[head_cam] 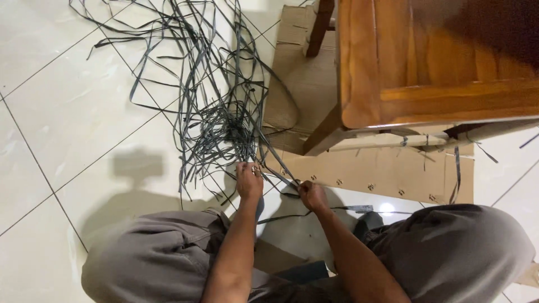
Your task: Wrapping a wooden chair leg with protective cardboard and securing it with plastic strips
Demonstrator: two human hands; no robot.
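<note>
the left hand (249, 180) pinches thin dark straps (216, 112) on the tile floor (73, 112). the right hand (312, 195) pinches one strap by the cardboard (370, 174) edge.

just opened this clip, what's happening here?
A person sits on the tiled floor, knees apart, working a tangle of dark flat strips spread in front of them. The left hand and right hand each pinch strips at the near edge of the tangle. Flattened cardboard lies under a wooden chair at the right, with a few strips draped over it.
</note>
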